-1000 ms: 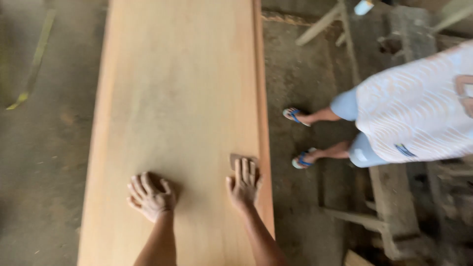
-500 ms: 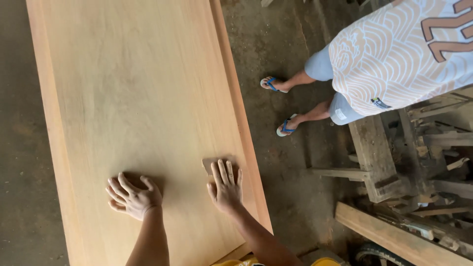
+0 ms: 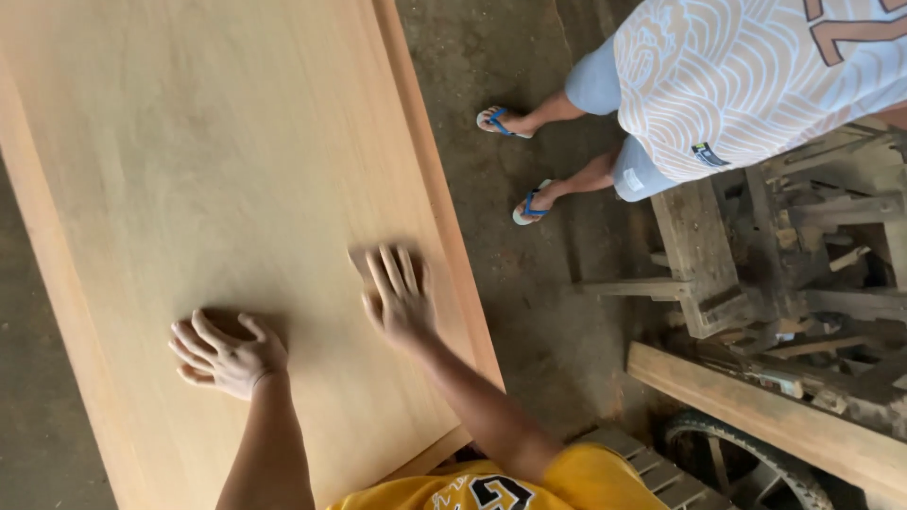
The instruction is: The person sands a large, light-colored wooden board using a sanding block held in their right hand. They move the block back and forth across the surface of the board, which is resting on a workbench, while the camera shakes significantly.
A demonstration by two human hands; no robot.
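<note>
Sandpaper, brown, flat under open right hand on pale board.

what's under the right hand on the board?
A brown sanding pad lies flat beneath the right hand on the large pale wooden panel. Only its far edge shows; fingers cover the rest.

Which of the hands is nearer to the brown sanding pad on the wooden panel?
Right. The right hand lies flat on top of the sanding pad; the left hand rests apart on the bare wooden panel.
</note>
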